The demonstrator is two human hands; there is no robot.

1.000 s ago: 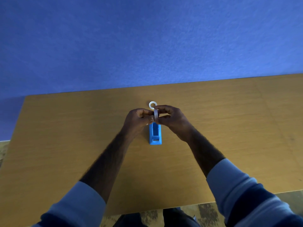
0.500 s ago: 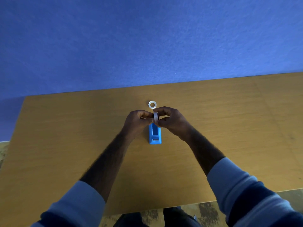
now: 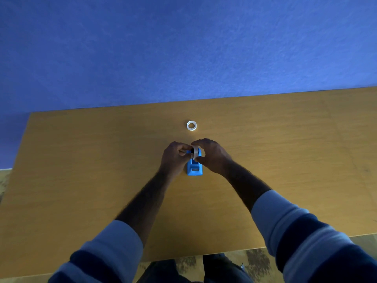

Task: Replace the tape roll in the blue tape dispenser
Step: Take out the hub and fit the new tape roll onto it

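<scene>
The blue tape dispenser [image 3: 194,168] stands on the wooden table [image 3: 81,170], cutter end toward me. A white tape roll [image 3: 195,152] stands on edge in the dispenser's far end, partly sunk into the slot. My right hand [image 3: 212,155] pinches this roll from the right, thumb in front and fingers over the top. My left hand [image 3: 174,157] grips it from the left, fingertips at a dark hub beside the roll. A second white ring, another tape roll [image 3: 191,125], lies flat on the table beyond the hands.
A blue wall [image 3: 183,48] rises behind the table's far edge. The near table edge runs across the bottom, with patterned floor [image 3: 255,260] below it. My sleeves are striped light and dark blue.
Both hands have lowered the roll toward me, from above the dispenser down into its far end. The flat ring beyond, earlier half hidden by my fingers, now lies fully in sight.
</scene>
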